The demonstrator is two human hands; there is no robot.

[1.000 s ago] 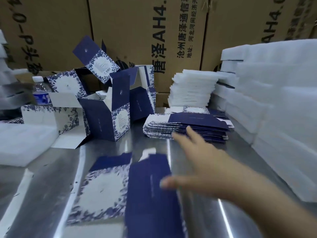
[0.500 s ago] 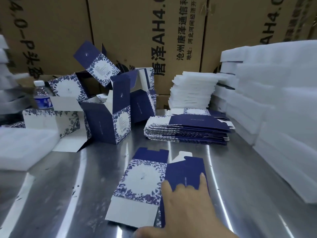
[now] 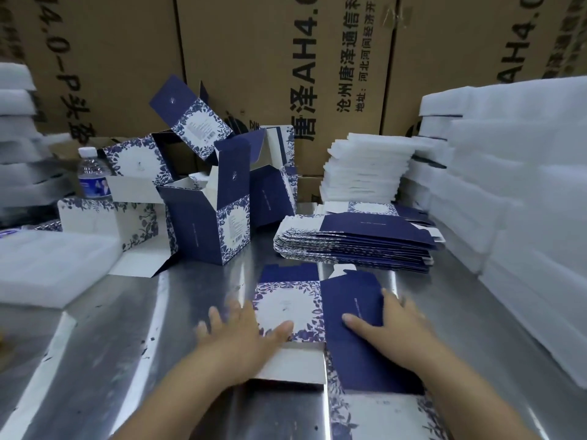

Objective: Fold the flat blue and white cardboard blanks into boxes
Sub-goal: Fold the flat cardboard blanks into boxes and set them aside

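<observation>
A flat blue and white blank lies on the steel table in front of me. My left hand rests flat on its left edge, thumb on the white floral panel. My right hand lies on the dark blue panel at its right side, fingers spread. Neither hand is closed around the card. A stack of flat blanks sits behind, to the right. Several folded boxes with open lids stand at the back left.
White foam sheets are piled along the right, at the back centre and at the left. A water bottle stands at the back left. Brown shipping cartons wall off the back. The steel table shows bare metal at left.
The right hand drew one blank from the stack toward me and laid it flat. The left hand has come in and landed on the blank's left side.
</observation>
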